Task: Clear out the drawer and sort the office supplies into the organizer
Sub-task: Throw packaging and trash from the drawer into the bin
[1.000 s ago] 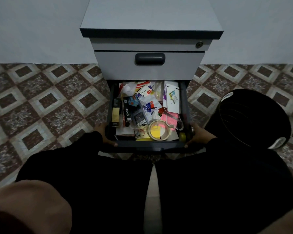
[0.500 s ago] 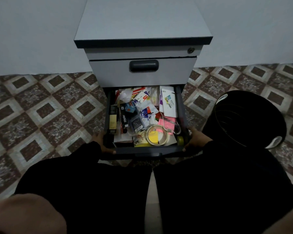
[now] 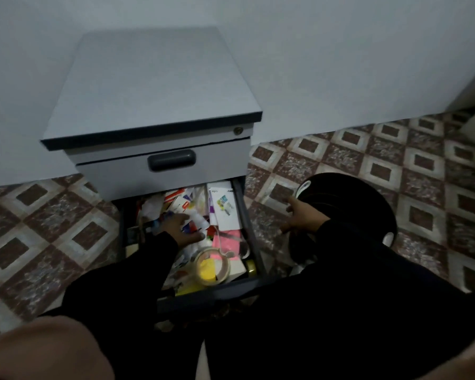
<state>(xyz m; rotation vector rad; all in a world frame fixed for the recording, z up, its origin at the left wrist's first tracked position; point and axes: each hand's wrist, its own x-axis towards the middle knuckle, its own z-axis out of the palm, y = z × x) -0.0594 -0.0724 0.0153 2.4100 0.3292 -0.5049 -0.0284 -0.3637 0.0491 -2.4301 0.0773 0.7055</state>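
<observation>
Drawer front: the dark grey metal bottom drawer (image 3: pixel 248 215) of the pale grey filing cabinet (image 3: pixel 159 100) stands pulled out over the tiled floor (image 3: pixel 39 220), crammed with loose supplies. I judge the risk here is weight: leaning on the extended front could tip or strain it.

Tape roll: a clear ring of adhesive tape (image 3: pixel 212 266) lies near the front edge on yellow sticky notes (image 3: pixel 205 271), with a thin white cord (image 3: pixel 220 244) looping beside it. Dragging anything from beneath could likely snag the cord and pull neighbours out onto the floor.

Pink paper: a pink sheet (image 3: pixel 226 244) lies just behind the tape; it looks light enough to slide off if the heap shifts.

Left hand: the left hand (image 3: pixel 184 229) is down in the middle of the clutter, fingers partly spread and bent over small colourful packets (image 3: pixel 188 227). It touches them; whether it has pinched one, I cannot tell, since the picture is dim and blurred. A blind grab here could scoop several items at once.

Right hand: the right hand (image 3: pixel 302 215) is outside the drawer, to its right, fingers loosely extended toward the rim of a round black bin-like container (image 3: pixel 348 212). It appears to hold nothing; contact with the rim is unclear.

White booklet: a white printed booklet (image 3: pixel 224 207) lies at the back right of the drawer, partly under the closed upper drawer with its dark handle (image 3: pixel 172 159); pulled carelessly, it could catch on that overhang.

Organizer: none is identifiable; the black container may serve, but that is a guess.
</observation>
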